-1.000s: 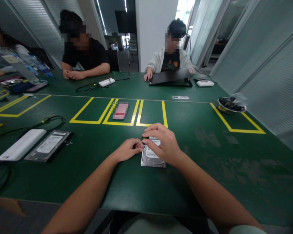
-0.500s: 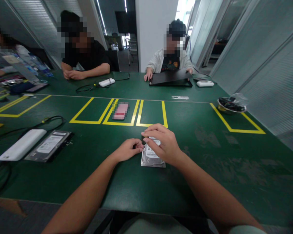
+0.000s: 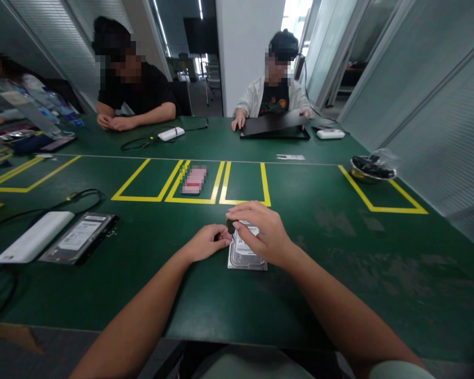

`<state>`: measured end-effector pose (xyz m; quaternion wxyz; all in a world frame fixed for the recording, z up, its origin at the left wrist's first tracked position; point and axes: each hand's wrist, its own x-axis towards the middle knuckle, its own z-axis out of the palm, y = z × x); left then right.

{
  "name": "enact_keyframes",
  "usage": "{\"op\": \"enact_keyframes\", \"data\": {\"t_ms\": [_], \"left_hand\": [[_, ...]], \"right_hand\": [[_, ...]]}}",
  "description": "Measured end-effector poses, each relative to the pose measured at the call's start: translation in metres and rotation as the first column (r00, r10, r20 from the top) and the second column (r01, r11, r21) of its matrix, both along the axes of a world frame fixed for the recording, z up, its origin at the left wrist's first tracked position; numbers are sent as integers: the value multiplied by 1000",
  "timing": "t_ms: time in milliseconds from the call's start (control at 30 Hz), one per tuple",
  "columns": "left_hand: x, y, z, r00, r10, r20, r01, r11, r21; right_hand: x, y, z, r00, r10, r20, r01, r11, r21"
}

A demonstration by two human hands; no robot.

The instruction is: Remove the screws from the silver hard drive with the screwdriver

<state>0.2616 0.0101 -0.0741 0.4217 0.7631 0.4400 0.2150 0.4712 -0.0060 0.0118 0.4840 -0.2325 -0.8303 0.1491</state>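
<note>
A silver hard drive (image 3: 247, 259) with a white label lies flat on the green table, partly under my right hand (image 3: 263, 231). Thumb and fingers of that hand pinch a short dark tool (image 3: 231, 226), a screwdriver by its look, over the drive's left edge. My left hand (image 3: 210, 242) is at the drive's left side, its thumb and fingertips pressed together near the lower end of the tool. What those fingertips hold, if anything, is too small to tell.
On the left lie a second hard drive (image 3: 79, 238), small screws, a white power bank (image 3: 35, 237) and cables. A pink item (image 3: 195, 180) lies between yellow tape lines. A metal bowl (image 3: 373, 171) stands at right. Across the table, a person's hands hold a black panel (image 3: 274, 126).
The dark tool's top has shifted very slightly in my right hand's fingers. Both hands stay at the same places on the drive. The whole view has moved slightly.
</note>
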Motion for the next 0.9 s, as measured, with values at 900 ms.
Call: {"op": "enact_keyframes", "data": {"t_ms": [900], "left_hand": [[-2, 2, -1, 1000, -2, -23, 2, 1000, 19]], "right_hand": [[1, 1, 2, 1000, 22, 4, -23, 999, 47]]}}
